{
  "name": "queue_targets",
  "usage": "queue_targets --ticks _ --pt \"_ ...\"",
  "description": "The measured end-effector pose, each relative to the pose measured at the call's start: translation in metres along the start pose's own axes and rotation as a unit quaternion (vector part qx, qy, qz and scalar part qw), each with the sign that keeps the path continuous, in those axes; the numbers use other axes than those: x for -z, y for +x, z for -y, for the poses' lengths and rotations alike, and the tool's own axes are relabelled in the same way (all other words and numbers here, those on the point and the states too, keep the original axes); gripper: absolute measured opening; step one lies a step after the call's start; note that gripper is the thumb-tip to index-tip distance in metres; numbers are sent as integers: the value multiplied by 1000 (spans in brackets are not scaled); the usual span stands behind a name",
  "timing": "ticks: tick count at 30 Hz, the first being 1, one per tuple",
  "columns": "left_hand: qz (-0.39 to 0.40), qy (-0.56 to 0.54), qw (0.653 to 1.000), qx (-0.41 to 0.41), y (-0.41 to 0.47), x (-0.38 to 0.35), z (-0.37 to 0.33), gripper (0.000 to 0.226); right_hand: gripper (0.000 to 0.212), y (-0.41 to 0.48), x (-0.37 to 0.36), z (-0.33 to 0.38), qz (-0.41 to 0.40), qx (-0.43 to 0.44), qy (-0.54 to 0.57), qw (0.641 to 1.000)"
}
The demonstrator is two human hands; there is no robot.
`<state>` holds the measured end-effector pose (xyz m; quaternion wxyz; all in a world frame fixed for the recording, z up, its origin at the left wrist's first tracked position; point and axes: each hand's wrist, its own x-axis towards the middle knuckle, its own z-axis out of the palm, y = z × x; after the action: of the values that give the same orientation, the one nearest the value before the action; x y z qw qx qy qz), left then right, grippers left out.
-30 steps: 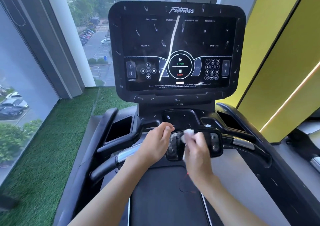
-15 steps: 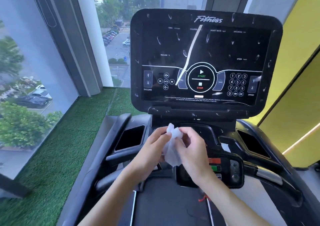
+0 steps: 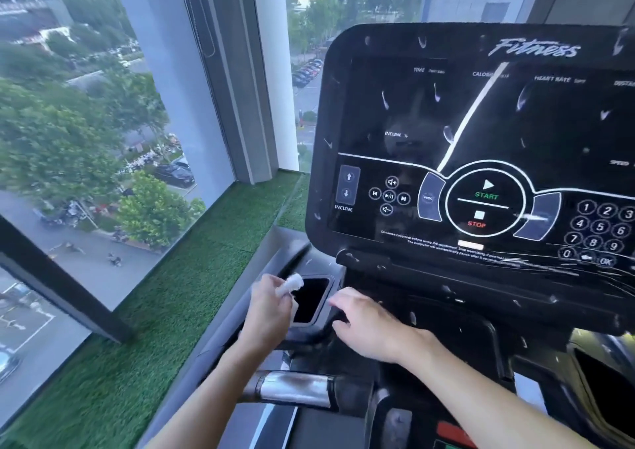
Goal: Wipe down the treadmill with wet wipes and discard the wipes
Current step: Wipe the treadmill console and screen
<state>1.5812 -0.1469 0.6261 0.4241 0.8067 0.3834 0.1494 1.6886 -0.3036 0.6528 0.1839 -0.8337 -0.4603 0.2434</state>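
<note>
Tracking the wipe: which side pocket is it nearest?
The left pocket, on the window side: the left hand holds the wipe at its edge. The right pocket is far off.

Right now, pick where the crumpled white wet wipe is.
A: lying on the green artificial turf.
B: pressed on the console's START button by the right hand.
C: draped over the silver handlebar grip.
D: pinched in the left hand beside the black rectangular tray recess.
D: the left hand pinches the crumpled white wet wipe beside the black rectangular tray recess, while the right hand holds nothing.
</note>
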Motion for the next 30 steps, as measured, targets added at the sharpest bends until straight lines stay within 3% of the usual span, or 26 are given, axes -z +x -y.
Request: queue_targets --ticks 5,10,15,19,24,30 --pt "-14 83 994 -63 43 -11 10 17 43 26 -13 -7 9 51 -141 989" --pt "24 133 984 -115 83 -31 25 16 51 42 -24 -20 23 30 -223 974" --pt "94 227 943 -225 101 -52 52 37 79 46 -43 -21 13 -3 -287 958" --pt "133 309 908 -249 87 -46 60 61 59 48 -52 -15 25 -66 -313 947" --pt "182 347 875 -284 94 -39 66 61 64 48 -61 -14 13 -88 -331 939" --pt "176 304 896 -271 119 -51 57 63 71 47 -64 -15 31 -115 -348 930"
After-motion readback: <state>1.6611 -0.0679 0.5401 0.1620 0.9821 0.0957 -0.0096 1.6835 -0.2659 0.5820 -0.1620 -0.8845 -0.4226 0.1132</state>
